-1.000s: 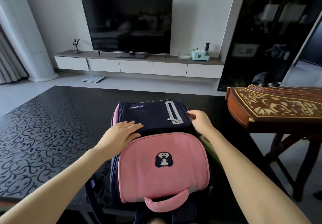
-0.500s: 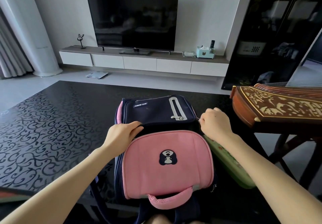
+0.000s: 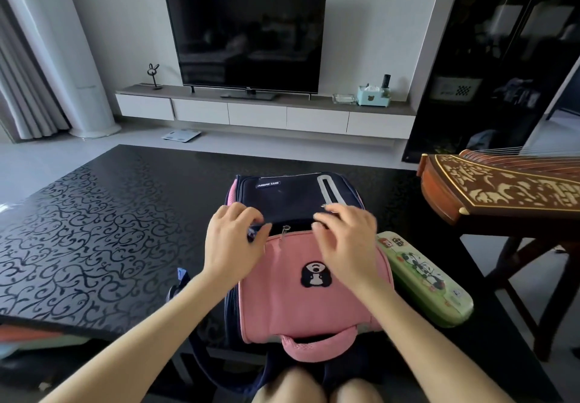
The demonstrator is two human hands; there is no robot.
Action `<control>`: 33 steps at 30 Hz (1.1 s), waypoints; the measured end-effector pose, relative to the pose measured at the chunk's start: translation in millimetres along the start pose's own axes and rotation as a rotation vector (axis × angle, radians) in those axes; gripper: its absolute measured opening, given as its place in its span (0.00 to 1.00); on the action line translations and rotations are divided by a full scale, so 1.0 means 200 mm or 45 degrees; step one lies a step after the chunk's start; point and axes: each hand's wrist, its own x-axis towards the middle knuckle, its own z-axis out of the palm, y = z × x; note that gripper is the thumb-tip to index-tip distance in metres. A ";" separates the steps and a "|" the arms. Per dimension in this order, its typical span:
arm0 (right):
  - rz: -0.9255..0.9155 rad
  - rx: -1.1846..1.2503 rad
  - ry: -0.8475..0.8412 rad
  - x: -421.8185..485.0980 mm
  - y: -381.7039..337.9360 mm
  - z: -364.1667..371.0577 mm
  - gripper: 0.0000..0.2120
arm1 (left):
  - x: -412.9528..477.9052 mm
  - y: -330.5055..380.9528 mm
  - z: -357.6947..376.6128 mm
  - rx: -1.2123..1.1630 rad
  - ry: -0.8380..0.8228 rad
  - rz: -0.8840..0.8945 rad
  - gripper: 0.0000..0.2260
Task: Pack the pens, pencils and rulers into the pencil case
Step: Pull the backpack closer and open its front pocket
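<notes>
A: Light source?
B: Soft daylight from the curtain [image 3: 18, 89] side, left of the television [image 3: 244, 38]; a pale sheen lies on the black table [image 3: 94, 230] below-left of the television.
A: Image defects?
B: Wide-angle bowing tilts the column [image 3: 62, 57] left of the television; dim reflections cross its screen; the right hand [image 3: 345, 245] below shows slight blur.

premises are presenting as a home living room. a television [image 3: 246, 38] is standing on a low white cabinet [image 3: 257, 115] along the wall [image 3: 376, 26]; curtains [image 3: 18, 89] are hanging at left; a bathroom scale [image 3: 181, 135] is lying on the floor [image 3: 62, 151]; a zither [image 3: 502, 186] is sitting beside a dark patterned table [image 3: 94, 230] bearing a schoolbag [image 3: 314, 308] and pencil case [image 3: 423, 280].
</notes>
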 end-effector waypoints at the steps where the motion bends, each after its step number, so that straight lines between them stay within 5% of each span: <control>1: 0.050 -0.068 -0.058 0.01 0.06 -0.01 0.16 | -0.01 0.04 0.01 0.055 0.019 -0.002 0.10; 5: 0.107 -0.235 -0.420 -0.06 0.17 0.07 0.24 | -0.04 0.23 0.10 0.321 -0.267 -0.053 0.17; 11: 0.041 -0.356 -0.322 -0.17 0.19 0.08 0.19 | -0.08 0.11 0.12 0.214 -0.186 0.224 0.06; 16: 0.007 -0.416 -0.386 -0.23 0.19 0.11 0.18 | -0.17 -0.26 -0.01 0.365 -0.210 0.356 0.11; 21: -0.011 -0.451 -0.427 -0.25 0.19 0.13 0.20 | 0.09 -0.46 -0.07 0.151 -0.506 0.087 0.04; 26: 0.007 -0.508 -0.484 -0.26 0.19 0.18 0.20 | 0.37 -0.41 0.01 0.308 -0.830 -0.215 0.07; 28: -0.002 -0.461 -0.432 -0.25 0.18 0.18 0.20 | 0.36 -0.33 0.03 0.350 -0.661 -0.127 0.13; 30: 0.007 -0.368 -0.292 -0.24 0.19 0.13 0.19 | 0.26 -0.21 0.03 0.045 -0.455 0.043 0.17; 33: 0.332 -0.261 -0.059 -0.25 0.32 -0.03 0.18 | 0.12 -0.10 0.04 0.017 -0.619 0.300 0.20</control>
